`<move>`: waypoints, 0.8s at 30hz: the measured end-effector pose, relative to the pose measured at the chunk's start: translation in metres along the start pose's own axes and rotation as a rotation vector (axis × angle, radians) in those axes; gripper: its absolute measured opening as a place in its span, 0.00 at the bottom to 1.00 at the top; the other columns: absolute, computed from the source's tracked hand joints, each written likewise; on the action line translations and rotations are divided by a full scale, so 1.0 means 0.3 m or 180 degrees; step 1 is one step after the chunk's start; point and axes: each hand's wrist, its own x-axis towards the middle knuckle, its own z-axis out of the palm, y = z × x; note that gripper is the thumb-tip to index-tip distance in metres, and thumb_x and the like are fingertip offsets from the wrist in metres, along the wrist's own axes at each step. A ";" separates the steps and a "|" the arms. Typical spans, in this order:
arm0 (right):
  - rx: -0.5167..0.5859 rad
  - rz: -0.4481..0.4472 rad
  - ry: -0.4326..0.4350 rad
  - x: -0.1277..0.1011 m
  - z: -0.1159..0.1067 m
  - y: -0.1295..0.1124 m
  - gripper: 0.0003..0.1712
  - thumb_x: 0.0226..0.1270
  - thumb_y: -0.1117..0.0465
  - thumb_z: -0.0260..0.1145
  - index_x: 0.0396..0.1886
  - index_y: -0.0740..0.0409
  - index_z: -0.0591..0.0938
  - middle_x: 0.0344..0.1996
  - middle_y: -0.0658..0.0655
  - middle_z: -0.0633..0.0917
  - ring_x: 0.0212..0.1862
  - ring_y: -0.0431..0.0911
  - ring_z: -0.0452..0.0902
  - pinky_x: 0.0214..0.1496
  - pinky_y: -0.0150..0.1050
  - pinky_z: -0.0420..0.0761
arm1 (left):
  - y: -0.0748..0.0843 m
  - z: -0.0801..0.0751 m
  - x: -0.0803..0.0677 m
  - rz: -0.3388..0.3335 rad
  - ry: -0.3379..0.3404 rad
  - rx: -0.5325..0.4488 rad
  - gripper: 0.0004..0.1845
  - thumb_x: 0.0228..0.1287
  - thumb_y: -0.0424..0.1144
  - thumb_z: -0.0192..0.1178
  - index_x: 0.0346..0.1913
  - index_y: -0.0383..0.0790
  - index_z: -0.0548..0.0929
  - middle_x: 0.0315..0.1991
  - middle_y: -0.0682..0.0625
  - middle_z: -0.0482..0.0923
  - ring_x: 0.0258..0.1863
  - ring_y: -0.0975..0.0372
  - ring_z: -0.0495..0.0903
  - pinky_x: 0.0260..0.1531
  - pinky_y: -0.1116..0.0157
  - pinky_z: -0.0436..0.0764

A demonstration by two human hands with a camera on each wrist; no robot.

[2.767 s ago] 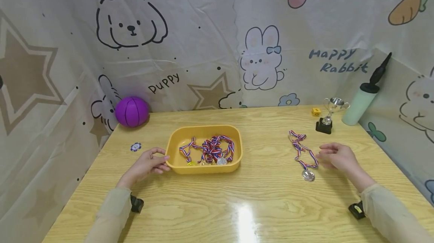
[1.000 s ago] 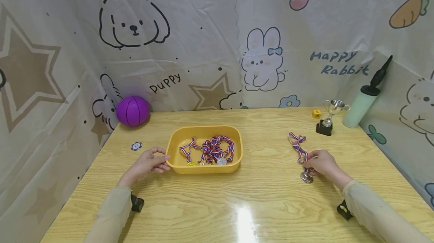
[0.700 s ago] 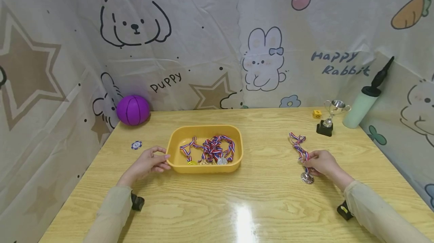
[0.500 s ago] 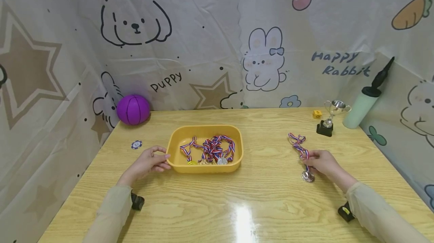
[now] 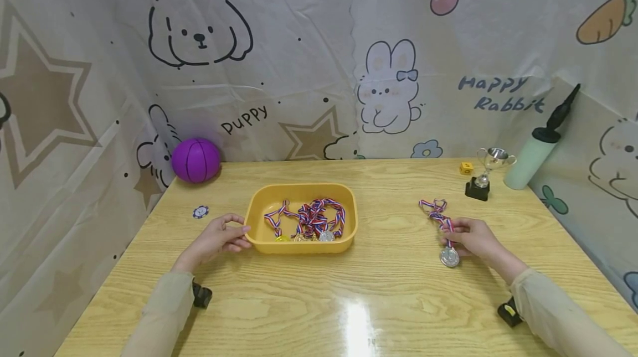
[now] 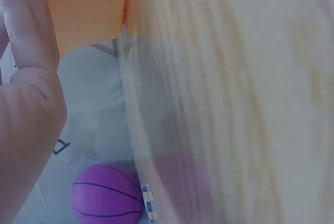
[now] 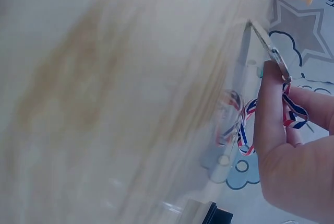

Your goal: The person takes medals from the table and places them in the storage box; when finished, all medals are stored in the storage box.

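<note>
A yellow tray (image 5: pixel 259 214) sits mid-table with several ribboned medals (image 5: pixel 313 222) heaped inside. My left hand (image 5: pixel 221 237) rests against the tray's left end, thumb and fingers touching the rim; the left wrist view shows the palm (image 6: pixel 28 93) beside the tray wall (image 6: pixel 83 10). To the right, my right hand (image 5: pixel 471 237) pinches the red-white-blue ribbon (image 5: pixel 433 211) of a silver medal (image 5: pixel 449 257), whose disc hangs just below the fingers. In the right wrist view the fingers (image 7: pixel 274 125) hold the ribbon (image 7: pixel 293 110) with the medal disc (image 7: pixel 271 51) tilted up off the table.
A purple ball (image 5: pixel 196 160) lies at the back left, with a small poker chip (image 5: pixel 200 212) in front of it. At the back right stand a small silver trophy (image 5: pixel 484 173), a yellow die (image 5: pixel 466 167) and a mint-green hand pump (image 5: pixel 537 145). Cartoon-print cloth walls surround the table.
My right hand moved onto the loose medal's ribbon and pinched it; the ribbon has bunched and the disc has shifted slightly as it lifts. The left hand stayed at the tray.
</note>
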 end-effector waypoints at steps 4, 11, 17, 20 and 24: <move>0.0191 -0.0044 -0.0127 -0.002 0.012 -0.007 0.24 0.69 0.67 0.59 0.58 0.80 0.65 0.36 0.54 0.82 0.35 0.36 0.83 0.36 0.38 0.86 | -0.002 -0.002 -0.001 0.0000 0.0006 0.0007 0.23 0.70 0.38 0.56 0.58 0.26 0.61 0.27 0.50 0.86 0.27 0.65 0.86 0.28 0.72 0.84; 0.0313 -0.0051 -0.0192 0.002 0.022 -0.016 0.24 0.70 0.67 0.59 0.58 0.79 0.65 0.36 0.52 0.82 0.35 0.36 0.82 0.36 0.35 0.86 | -0.004 -0.001 -0.001 -0.0020 0.0012 0.0010 0.23 0.70 0.37 0.55 0.59 0.26 0.60 0.27 0.50 0.86 0.27 0.65 0.85 0.28 0.72 0.84; 0.0419 -0.0196 -0.0222 0.006 0.016 -0.039 0.24 0.68 0.68 0.59 0.57 0.80 0.65 0.34 0.48 0.80 0.35 0.34 0.80 0.36 0.32 0.84 | -0.002 -0.002 0.003 -0.0005 0.0014 0.0028 0.24 0.71 0.37 0.55 0.59 0.26 0.60 0.27 0.50 0.86 0.27 0.65 0.86 0.27 0.72 0.84; 0.0547 -0.0277 -0.0275 0.005 0.008 -0.058 0.23 0.69 0.68 0.58 0.57 0.81 0.65 0.34 0.46 0.80 0.36 0.34 0.80 0.39 0.32 0.85 | -0.003 -0.004 0.004 0.0010 -0.0001 0.0030 0.24 0.71 0.37 0.55 0.59 0.25 0.60 0.27 0.50 0.86 0.28 0.64 0.86 0.27 0.72 0.84; 0.0849 -0.0370 -0.0406 0.001 0.001 -0.089 0.22 0.70 0.69 0.57 0.56 0.80 0.64 0.36 0.46 0.81 0.39 0.36 0.81 0.40 0.33 0.85 | -0.006 -0.006 0.006 0.0012 0.0008 0.0039 0.23 0.71 0.38 0.55 0.58 0.26 0.61 0.27 0.50 0.86 0.28 0.64 0.86 0.27 0.72 0.84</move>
